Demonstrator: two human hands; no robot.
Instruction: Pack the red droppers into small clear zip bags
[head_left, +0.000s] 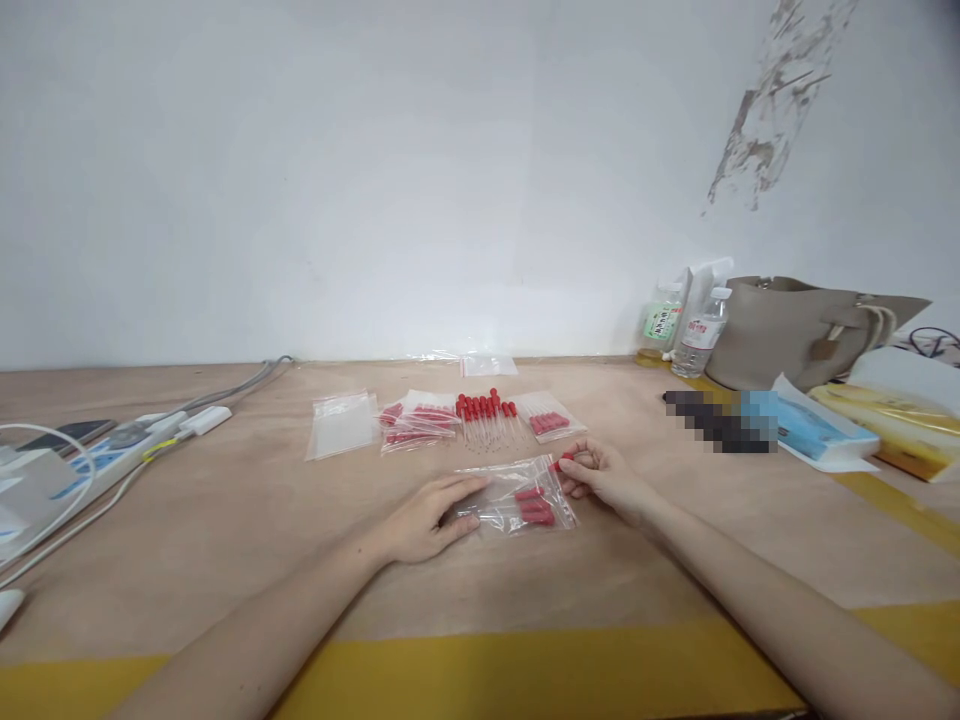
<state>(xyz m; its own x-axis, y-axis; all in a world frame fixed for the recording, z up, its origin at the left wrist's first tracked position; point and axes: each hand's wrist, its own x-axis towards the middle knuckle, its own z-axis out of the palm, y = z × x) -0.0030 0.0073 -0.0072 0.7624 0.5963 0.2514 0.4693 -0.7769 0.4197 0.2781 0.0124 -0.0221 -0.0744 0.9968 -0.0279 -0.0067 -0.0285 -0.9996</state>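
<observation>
A clear zip bag (495, 500) lies flat in front of me with several glass droppers in it, their red rubber bulbs (535, 507) toward the right end. My left hand (431, 515) holds the bag's left end, fingers on top and thumb along the near edge. At the bag's right end, my right hand (596, 478) pinches the red bulb of one dropper (562, 462); its glass part is hard to make out. Behind the bag lies a heap of loose red-bulbed droppers (486, 410). Filled bags (420, 420) sit left of the heap, and another filled bag (551, 417) lies right.
Empty bags (343, 428) lie at the left, and one more bag (489, 367) rests by the wall. A power strip (97, 470) with cables is far left. Bottles (701, 335), a grey handbag (787, 335) and tissue packs (825, 430) stand right.
</observation>
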